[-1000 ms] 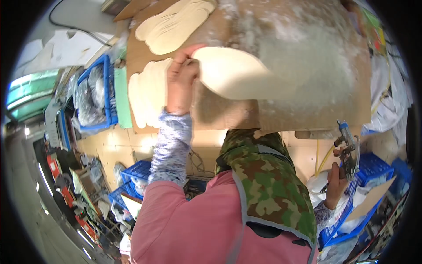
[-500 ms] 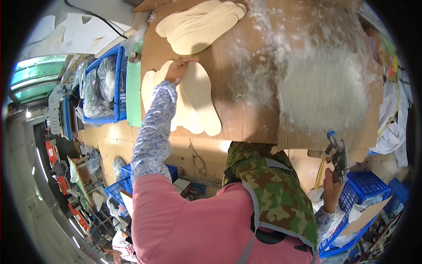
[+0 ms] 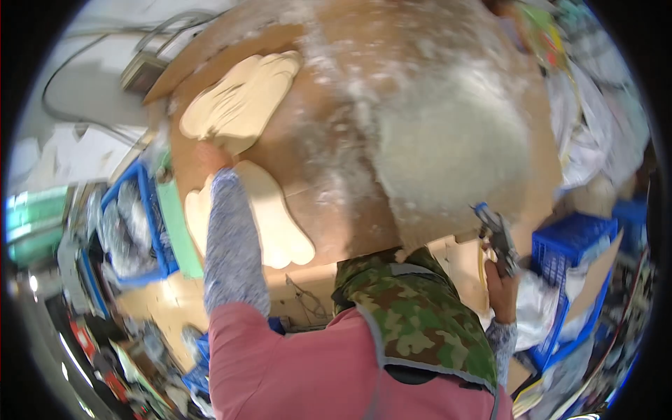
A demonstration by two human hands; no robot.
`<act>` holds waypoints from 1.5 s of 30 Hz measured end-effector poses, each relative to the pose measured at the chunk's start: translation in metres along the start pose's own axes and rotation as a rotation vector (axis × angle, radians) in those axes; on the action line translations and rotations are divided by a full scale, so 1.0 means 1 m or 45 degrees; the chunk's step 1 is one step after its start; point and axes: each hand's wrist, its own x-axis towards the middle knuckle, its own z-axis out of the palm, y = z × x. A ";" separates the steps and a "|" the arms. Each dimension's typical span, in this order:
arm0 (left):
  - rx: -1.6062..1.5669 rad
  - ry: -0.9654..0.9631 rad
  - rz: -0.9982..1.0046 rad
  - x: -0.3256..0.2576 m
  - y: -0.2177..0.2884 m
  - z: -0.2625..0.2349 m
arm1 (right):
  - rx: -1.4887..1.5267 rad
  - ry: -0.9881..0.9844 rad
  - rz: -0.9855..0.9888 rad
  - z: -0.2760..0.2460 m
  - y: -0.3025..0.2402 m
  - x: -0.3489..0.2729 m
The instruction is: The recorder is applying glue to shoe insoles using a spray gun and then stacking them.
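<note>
My right hand [image 3: 502, 288] is wrapped round the handle of a metal spray gun [image 3: 500, 241] with a blue nozzle tip, held off the right front edge of the cardboard. At the left, my left hand [image 3: 214, 157] is between two piles of cream, insole-shaped pieces. Its fingertips are at the near end of the far pile [image 3: 245, 94], but motion blur hides whether they grip anything. Below that hand lies the near pile [image 3: 276, 220], partly covered by my patterned left sleeve.
Brown cardboard [image 3: 329, 203] covers the worktop, with white fluffy residue and a large pale patch [image 3: 455, 140] at the right. Blue crates with plastic bags stand at the left [image 3: 150, 224] and right [image 3: 560, 280]. A grey box [image 3: 143, 70] with cables sits at the far left.
My left hand has moved from the near pile toward the far pile. The whole view has shifted and turned. The spray gun stays in my right hand.
</note>
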 end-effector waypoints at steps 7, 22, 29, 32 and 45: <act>-1.699 -0.317 0.164 0.011 0.077 -0.212 | 0.040 0.131 0.052 -0.008 -0.009 0.004; -2.021 -1.114 0.498 -0.199 0.357 -0.272 | 0.110 -0.083 0.141 -0.069 0.018 -0.018; -2.089 -1.443 0.112 -0.215 0.339 -0.289 | 0.058 -0.165 -0.125 -0.038 0.004 0.010; -2.089 -1.480 0.090 -0.216 0.334 -0.278 | 0.051 -0.239 -0.175 -0.027 -0.003 0.020; -2.132 -1.375 0.054 -0.223 0.336 -0.278 | 0.020 -0.152 -0.165 -0.027 0.004 0.031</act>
